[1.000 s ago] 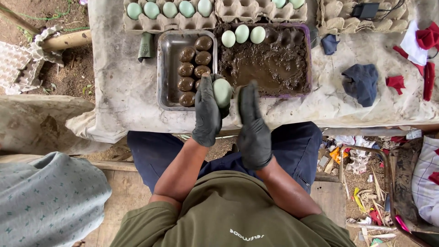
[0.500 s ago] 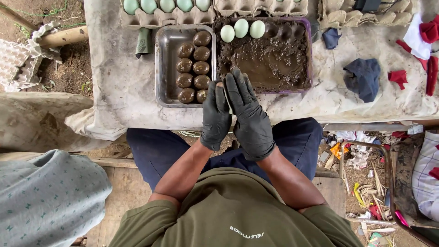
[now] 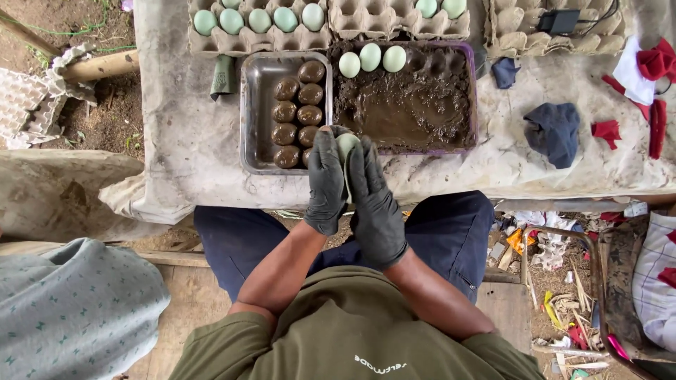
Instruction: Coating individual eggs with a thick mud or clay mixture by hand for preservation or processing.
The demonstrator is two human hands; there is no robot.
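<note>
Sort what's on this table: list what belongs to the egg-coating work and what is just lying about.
In use: pale egg held between gloved left hand and right hand; mud tray with three clean eggs; metal tray of coated eggs; egg cartons.

Lying about: dark blue cloth; red rags; black device.

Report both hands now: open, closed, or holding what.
Left hand: gloved, fingers closed around the pale egg.
Right hand: gloved, fingers pressed against the same egg from the other side.
</note>
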